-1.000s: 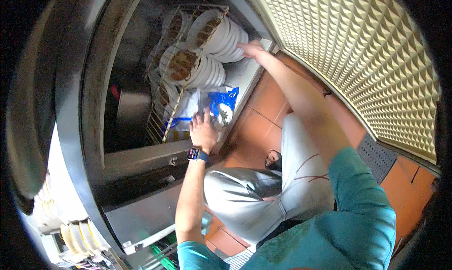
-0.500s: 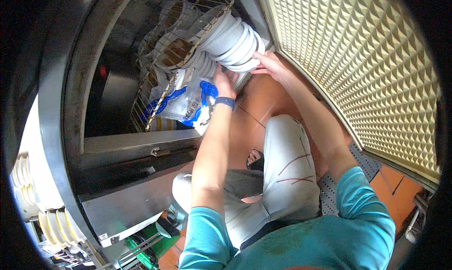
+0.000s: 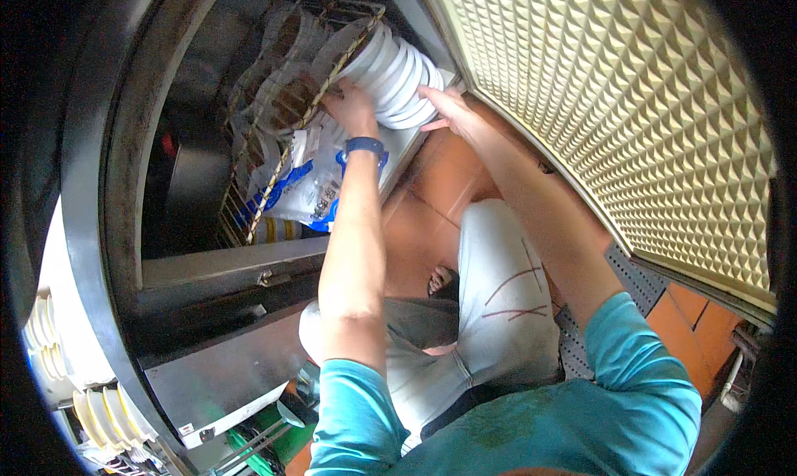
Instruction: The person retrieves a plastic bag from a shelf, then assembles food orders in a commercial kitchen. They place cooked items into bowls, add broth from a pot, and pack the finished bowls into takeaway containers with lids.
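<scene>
A stack of white round bowl-like containers [image 3: 403, 82] lies tilted at the front right of the open cabinet. My right hand [image 3: 448, 111] is at the near right side of this stack, its thumb and fingers apart and the fingertips at the rims. My left hand [image 3: 353, 109], with a dark blue band at the wrist, reaches in beside the stack's left side, over a clear plastic bag [image 3: 307, 198] with blue print. Its fingers are partly hidden and dim. Behind it, more stacked round containers [image 3: 282, 94] in clear wrapping stand within a wire rack [image 3: 278, 177].
The cabinet door [image 3: 614, 119], with a pale studded inner face, stands open at my right. The cabinet's metal sill [image 3: 232, 256] runs along the near side. Orange tiles [image 3: 423, 202] cover the floor around my knee. Pale dishes [image 3: 104, 414] stand at the lower left.
My left hand has moved up and left, farther into the cabinet past the stack. My right hand has shifted slightly left in the picture, along with the whole view.
</scene>
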